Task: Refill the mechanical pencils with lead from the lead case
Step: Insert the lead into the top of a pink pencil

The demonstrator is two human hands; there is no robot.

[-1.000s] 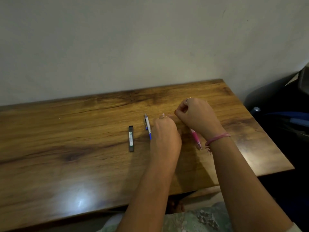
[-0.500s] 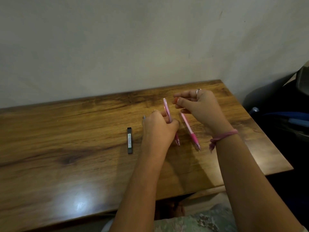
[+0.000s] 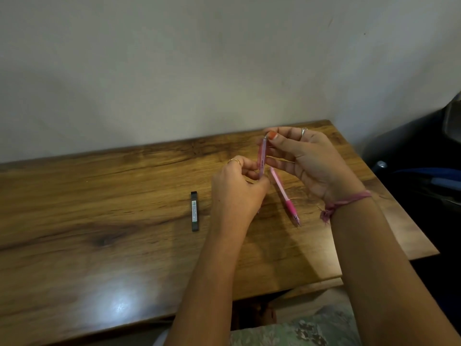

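Observation:
My left hand [image 3: 238, 193] grips the lower barrel of a pale pink mechanical pencil [image 3: 262, 157], held nearly upright above the wooden table [image 3: 99, 221]. My right hand [image 3: 309, 161] pinches the pencil's top cap between thumb and forefinger. A second pink pencil [image 3: 284, 198] lies flat on the table just right of my left hand, tip toward me. The black lead case [image 3: 194, 211] lies on the table to the left of my left hand, untouched. A blue-and-white pencil seen earlier is hidden behind my left hand.
A plain grey wall [image 3: 199, 71] rises right behind the table's far edge. The table's right edge [image 3: 404, 208] drops off beside a dark bag or chair [image 3: 429, 171]. My patterned lap [image 3: 299, 330] shows below the near edge.
My left hand lifted the pale pink pencil off the table and stood it upright. My right hand rose from the table to the pencil's top end and now pinches it.

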